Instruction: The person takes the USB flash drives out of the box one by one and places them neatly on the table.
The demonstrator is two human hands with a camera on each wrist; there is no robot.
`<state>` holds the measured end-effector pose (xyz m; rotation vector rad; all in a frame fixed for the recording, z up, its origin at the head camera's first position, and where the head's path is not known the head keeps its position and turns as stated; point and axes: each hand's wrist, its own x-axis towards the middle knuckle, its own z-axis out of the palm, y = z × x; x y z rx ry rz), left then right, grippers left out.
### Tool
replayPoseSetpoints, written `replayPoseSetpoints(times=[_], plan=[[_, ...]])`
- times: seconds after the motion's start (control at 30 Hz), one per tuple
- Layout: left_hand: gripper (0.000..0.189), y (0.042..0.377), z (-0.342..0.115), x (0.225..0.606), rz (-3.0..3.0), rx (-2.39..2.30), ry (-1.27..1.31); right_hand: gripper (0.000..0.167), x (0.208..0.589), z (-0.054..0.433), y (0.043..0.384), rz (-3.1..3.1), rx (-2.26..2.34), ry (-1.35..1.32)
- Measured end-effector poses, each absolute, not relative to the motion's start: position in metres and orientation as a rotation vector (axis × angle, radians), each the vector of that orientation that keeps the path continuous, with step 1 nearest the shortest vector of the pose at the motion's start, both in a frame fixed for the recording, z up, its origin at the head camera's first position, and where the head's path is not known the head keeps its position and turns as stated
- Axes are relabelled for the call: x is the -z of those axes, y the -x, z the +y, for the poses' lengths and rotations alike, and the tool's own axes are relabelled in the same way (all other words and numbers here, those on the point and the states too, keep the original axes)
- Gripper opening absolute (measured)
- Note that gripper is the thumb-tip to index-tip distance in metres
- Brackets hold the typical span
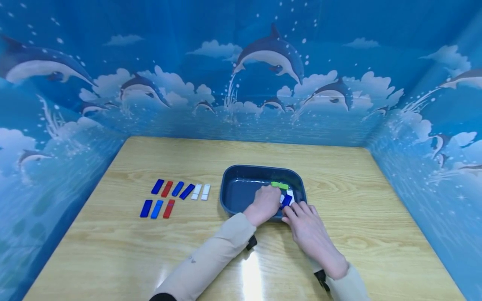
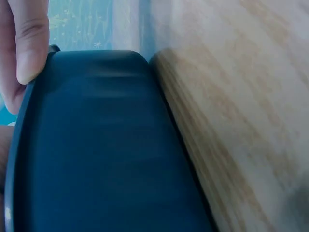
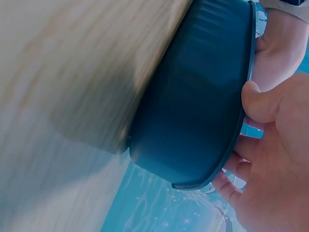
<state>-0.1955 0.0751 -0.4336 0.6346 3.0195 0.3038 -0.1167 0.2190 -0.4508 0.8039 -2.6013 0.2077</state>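
A dark blue basin [image 1: 241, 168] stands on the table. Inside its right part lie domino-like tiles: a green tile [image 1: 280, 185], a white tile [image 1: 290, 195] and a blue tile [image 1: 286, 200] leaning across the others. My left hand [image 1: 266, 201] reaches over the front rim into the basin, fingers bent down beside these tiles; its fingertips are hidden. At the front right corner, my right hand [image 1: 306, 225] rests over the rim, its fingertips close to the blue tile. In the right wrist view, the right thumb [image 3: 260, 102] touches the rim and the other fingers reach past it.
Left of the basin, two rows of tiles lie on the wooden table [image 1: 124, 251], among them a red tile [image 1: 169, 209], a dark blue tile [image 1: 146, 208] and a white tile [image 1: 205, 192]. A dolphin-printed curtain [image 1: 211, 83] encloses the table at the back and sides.
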Motion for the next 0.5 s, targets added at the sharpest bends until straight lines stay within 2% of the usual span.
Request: replayPoseSetpoints(times=[0.1, 0.5], plan=[[0.011, 0.1969, 0.0749, 0.4339, 3.04, -0.252, -0.634, 0.01, 0.4501, 0.2184, 0.1163, -2.607, -0.207, -0.801], [0.021, 0.1995, 0.0677, 0.4314, 2.996, -0.263, -0.569, 0.01, 0.4496, 0.2176, 0.1157, -2.622, -0.21, -0.791]])
